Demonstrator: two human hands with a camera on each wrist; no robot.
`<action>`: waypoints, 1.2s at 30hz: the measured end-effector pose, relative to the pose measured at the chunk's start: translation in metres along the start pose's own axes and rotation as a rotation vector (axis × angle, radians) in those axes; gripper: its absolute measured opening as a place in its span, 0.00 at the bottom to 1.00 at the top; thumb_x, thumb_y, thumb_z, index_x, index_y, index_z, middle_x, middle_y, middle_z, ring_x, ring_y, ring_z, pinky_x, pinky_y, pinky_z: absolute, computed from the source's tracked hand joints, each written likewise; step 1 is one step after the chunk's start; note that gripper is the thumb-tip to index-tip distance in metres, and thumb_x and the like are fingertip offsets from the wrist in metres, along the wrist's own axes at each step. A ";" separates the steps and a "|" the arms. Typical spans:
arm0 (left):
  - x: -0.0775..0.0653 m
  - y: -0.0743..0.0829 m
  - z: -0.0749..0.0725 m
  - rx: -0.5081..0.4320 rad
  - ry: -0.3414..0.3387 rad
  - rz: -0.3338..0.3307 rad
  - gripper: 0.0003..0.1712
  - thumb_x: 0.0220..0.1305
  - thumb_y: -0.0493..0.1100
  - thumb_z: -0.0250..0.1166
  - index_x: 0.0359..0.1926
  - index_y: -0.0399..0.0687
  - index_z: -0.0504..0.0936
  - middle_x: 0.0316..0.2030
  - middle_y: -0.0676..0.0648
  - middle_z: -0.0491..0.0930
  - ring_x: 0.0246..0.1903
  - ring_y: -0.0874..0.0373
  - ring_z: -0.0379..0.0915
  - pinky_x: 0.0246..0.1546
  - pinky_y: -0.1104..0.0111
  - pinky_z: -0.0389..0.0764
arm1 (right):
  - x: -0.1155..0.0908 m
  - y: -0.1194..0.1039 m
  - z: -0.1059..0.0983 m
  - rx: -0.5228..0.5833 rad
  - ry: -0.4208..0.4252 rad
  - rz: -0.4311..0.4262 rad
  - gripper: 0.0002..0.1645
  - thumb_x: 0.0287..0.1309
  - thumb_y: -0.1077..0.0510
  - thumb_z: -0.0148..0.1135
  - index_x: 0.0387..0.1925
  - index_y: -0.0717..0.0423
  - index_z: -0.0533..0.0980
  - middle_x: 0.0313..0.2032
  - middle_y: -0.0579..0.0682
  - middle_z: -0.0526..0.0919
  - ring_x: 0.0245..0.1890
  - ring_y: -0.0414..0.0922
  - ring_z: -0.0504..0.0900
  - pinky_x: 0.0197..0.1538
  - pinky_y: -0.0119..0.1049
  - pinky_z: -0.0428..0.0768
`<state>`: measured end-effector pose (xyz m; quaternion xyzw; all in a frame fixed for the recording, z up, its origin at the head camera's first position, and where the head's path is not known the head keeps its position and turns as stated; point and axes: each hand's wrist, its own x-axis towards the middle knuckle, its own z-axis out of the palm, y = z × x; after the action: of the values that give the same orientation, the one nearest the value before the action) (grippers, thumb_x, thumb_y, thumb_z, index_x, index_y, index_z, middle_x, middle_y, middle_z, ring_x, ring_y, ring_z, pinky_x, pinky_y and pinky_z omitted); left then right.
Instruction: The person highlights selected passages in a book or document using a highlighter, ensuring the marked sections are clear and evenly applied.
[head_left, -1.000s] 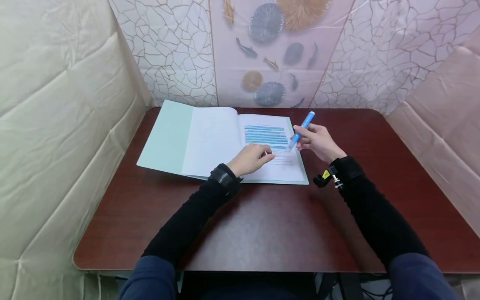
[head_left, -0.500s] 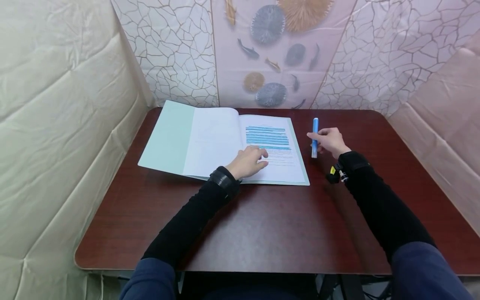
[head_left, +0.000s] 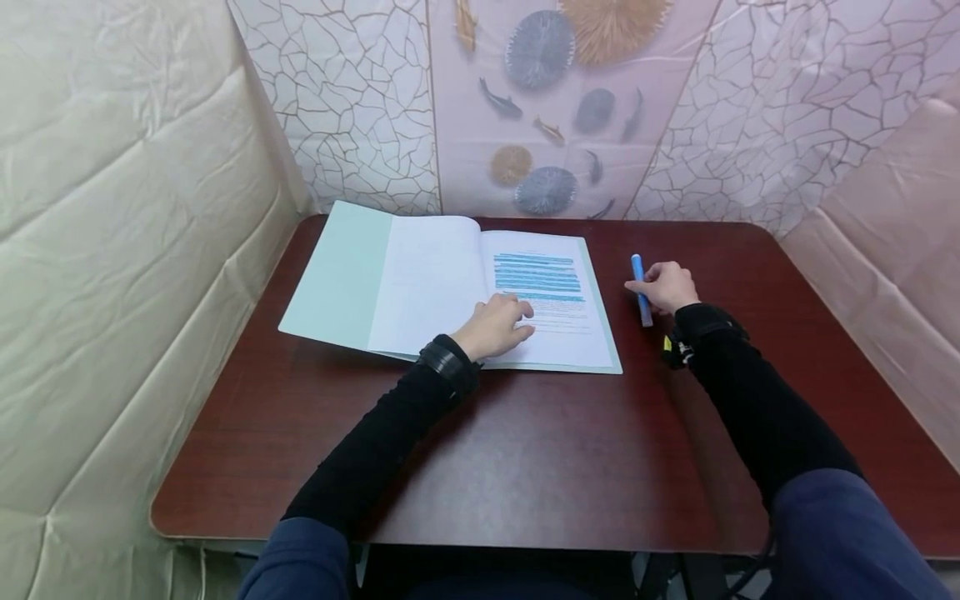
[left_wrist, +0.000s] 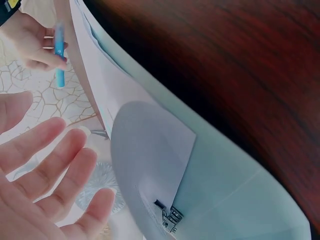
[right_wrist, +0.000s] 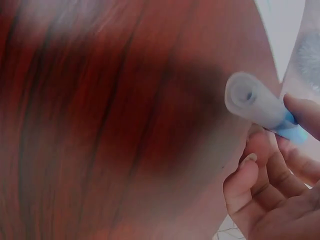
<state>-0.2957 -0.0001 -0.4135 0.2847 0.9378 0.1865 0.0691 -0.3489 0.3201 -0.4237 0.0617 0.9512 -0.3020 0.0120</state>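
My right hand (head_left: 670, 287) pinches a blue highlighter (head_left: 641, 292) between thumb and fingers, just right of the folder. In the right wrist view the highlighter's clear cap end (right_wrist: 252, 100) points toward the camera, close over the tabletop. My left hand (head_left: 495, 327) lies over the lower part of the printed page (head_left: 551, 333), its fingers relaxed and holding nothing. Blue highlighted lines (head_left: 537, 275) cover the upper text of that page. The pale green folder (head_left: 337, 275) lies spread, and in the left wrist view a metal clip (left_wrist: 171, 218) shows at its inside.
The dark red-brown table (head_left: 525, 467) carries the folder toward its back edge. Behind it hangs a patterned backdrop (head_left: 375, 108). Cream cloth (head_left: 135, 292) closes the left side, and pinkish cloth (head_left: 892, 217) the right.
My right hand has moved right, from the page's edge to beside the folder, and lower, with the highlighter. The left hand has shifted slightly left over the page.
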 end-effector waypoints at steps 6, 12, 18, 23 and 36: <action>0.000 -0.001 0.000 0.004 0.003 -0.001 0.20 0.69 0.50 0.56 0.57 0.47 0.79 0.52 0.47 0.79 0.55 0.51 0.70 0.52 0.53 0.72 | 0.004 0.011 0.001 -0.056 -0.027 0.024 0.25 0.62 0.46 0.60 0.43 0.67 0.75 0.20 0.52 0.77 0.19 0.45 0.77 0.25 0.38 0.78; -0.003 -0.002 -0.001 -0.007 0.001 -0.018 0.20 0.69 0.49 0.57 0.57 0.47 0.79 0.53 0.46 0.79 0.56 0.50 0.69 0.53 0.53 0.72 | 0.011 0.021 0.003 -0.068 -0.014 0.035 0.27 0.60 0.45 0.61 0.44 0.67 0.76 0.19 0.52 0.78 0.19 0.44 0.77 0.22 0.37 0.75; -0.004 -0.002 -0.001 -0.005 0.006 -0.020 0.20 0.69 0.49 0.57 0.57 0.47 0.79 0.53 0.46 0.78 0.55 0.50 0.69 0.53 0.53 0.71 | 0.012 0.023 0.006 -0.110 0.027 0.009 0.26 0.58 0.45 0.63 0.42 0.66 0.77 0.23 0.55 0.79 0.20 0.47 0.75 0.22 0.37 0.72; -0.006 -0.002 -0.001 -0.007 0.008 -0.025 0.20 0.69 0.49 0.57 0.57 0.47 0.79 0.52 0.46 0.78 0.55 0.50 0.69 0.53 0.53 0.71 | 0.012 0.025 0.008 -0.146 0.044 0.005 0.27 0.58 0.43 0.63 0.40 0.66 0.76 0.29 0.60 0.77 0.26 0.52 0.74 0.24 0.38 0.70; -0.009 -0.014 -0.010 -0.025 0.039 -0.018 0.20 0.70 0.50 0.55 0.57 0.45 0.78 0.51 0.45 0.79 0.54 0.49 0.70 0.51 0.52 0.73 | 0.005 0.026 0.005 -0.124 0.084 0.001 0.27 0.61 0.42 0.59 0.42 0.65 0.74 0.27 0.59 0.79 0.23 0.50 0.76 0.25 0.40 0.71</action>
<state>-0.2978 -0.0194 -0.4096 0.2717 0.9390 0.2031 0.0563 -0.3502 0.3394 -0.4428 0.0740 0.9677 -0.2397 -0.0239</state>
